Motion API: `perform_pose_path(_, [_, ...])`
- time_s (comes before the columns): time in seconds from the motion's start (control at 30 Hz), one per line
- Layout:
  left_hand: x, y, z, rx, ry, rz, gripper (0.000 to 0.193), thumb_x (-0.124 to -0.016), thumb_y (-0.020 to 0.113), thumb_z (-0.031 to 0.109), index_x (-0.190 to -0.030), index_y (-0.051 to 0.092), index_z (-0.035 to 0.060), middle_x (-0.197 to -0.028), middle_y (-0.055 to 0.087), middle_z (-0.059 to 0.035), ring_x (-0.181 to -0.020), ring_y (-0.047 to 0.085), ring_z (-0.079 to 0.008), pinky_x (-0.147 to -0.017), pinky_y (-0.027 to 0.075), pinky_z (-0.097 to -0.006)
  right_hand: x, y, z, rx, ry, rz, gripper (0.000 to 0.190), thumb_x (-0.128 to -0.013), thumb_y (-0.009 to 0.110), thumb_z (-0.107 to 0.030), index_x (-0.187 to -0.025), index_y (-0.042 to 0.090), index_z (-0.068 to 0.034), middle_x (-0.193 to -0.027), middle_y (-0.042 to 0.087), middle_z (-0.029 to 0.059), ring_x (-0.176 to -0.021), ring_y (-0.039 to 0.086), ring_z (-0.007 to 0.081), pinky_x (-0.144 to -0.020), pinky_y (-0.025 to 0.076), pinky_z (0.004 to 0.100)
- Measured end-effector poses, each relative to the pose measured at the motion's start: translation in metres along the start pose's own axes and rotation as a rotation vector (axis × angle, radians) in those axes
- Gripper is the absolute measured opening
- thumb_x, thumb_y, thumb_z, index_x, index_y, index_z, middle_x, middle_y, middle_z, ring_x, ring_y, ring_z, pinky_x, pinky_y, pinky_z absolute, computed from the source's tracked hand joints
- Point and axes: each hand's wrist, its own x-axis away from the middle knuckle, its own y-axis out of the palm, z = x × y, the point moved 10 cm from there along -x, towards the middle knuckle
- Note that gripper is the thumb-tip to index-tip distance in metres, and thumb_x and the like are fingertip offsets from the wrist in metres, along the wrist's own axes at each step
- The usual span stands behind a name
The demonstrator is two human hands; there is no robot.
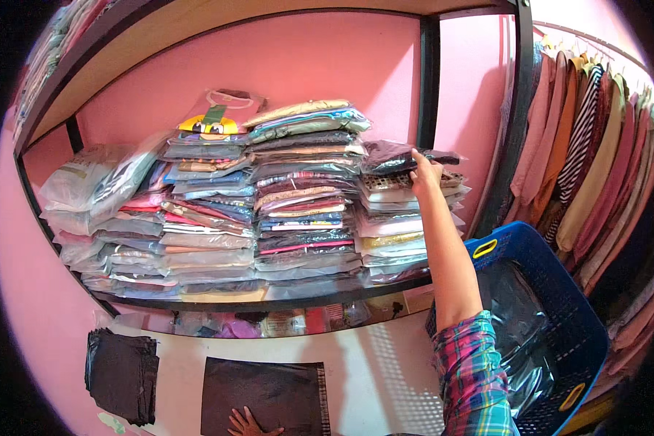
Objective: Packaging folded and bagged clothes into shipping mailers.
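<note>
My right hand reaches up to the right-hand stack on the shelf, its fingers on a dark garment in clear plastic at the top of that stack. Whether the fingers are closed on it is not clear. Below, my left hand lies spread at the lower edge of the view, on a flat black plastic bag on the white surface. To the left of that bag lies a pile of black plastic bags.
Stacks of plastic-wrapped folded clothes fill the black-framed shelf. A blue plastic basket holding dark plastic-wrapped items stands at the right, beside my right forearm. Clothes on hangers hang behind it.
</note>
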Motion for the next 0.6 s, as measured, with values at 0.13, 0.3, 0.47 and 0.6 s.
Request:
perform_pose_path(0.13, [0.004, 0.001, -0.008, 0.011, -0.041, -0.039, 0.126, -0.052, 0.067, 0.069, -0.14, -0.009, 0.0198, -0.143, -0.017, -0.0167, -0.131, -0.012, -0.0406, -0.097, 0.001, -0.0663, 0.015, 0.014, 0.008, -0.201, 0.11, 0.078, 0.076, -0.059, 0.08, -0.018, -0.115, 0.035, 0.008, -0.099, 0.054, 0.015, -0.075, 0.054, 0.0194, -0.066, 0.045, 0.031])
perform_pose_path(0.3, [0.004, 0.003, 0.0, 0.007, 0.012, -0.021, 0.127, -0.051, 0.065, 0.072, -0.14, -0.01, 0.0197, -0.143, -0.018, -0.0173, -0.13, -0.013, -0.0414, -0.097, -0.001, -0.0658, -0.028, 0.0, 0.001, 0.058, -0.214, 0.186, 0.054, -0.06, 0.08, -0.022, -0.099, 0.046, -0.005, -0.085, 0.054, 0.006, -0.059, 0.05, 0.014, -0.043, 0.036, 0.0259])
perform_pose_path(0.47, [0.007, -0.001, 0.002, 0.038, 0.04, -0.007, 0.127, -0.051, 0.064, 0.073, -0.14, -0.009, 0.019, -0.143, -0.016, -0.0183, -0.131, -0.011, -0.0419, -0.097, 0.001, -0.0662, -0.03, -0.004, -0.005, 0.149, -0.281, 0.193, 0.048, -0.062, 0.07, -0.002, -0.103, 0.043, -0.006, -0.083, 0.054, 0.0066, -0.062, 0.054, 0.0166, -0.042, 0.041, 0.0291])
perform_pose_path(0.6, [0.007, -0.002, -0.006, 0.023, 0.034, 0.028, 0.127, -0.051, 0.063, 0.074, -0.14, -0.008, 0.0188, -0.144, -0.013, -0.0188, -0.131, -0.009, -0.0431, -0.096, 0.002, -0.0668, 0.013, 0.005, -0.036, -0.056, -0.269, -0.026, 0.053, -0.06, 0.065, 0.006, -0.107, 0.043, -0.005, -0.085, 0.054, 0.0063, -0.071, 0.054, 0.0176, -0.06, 0.044, 0.0293])
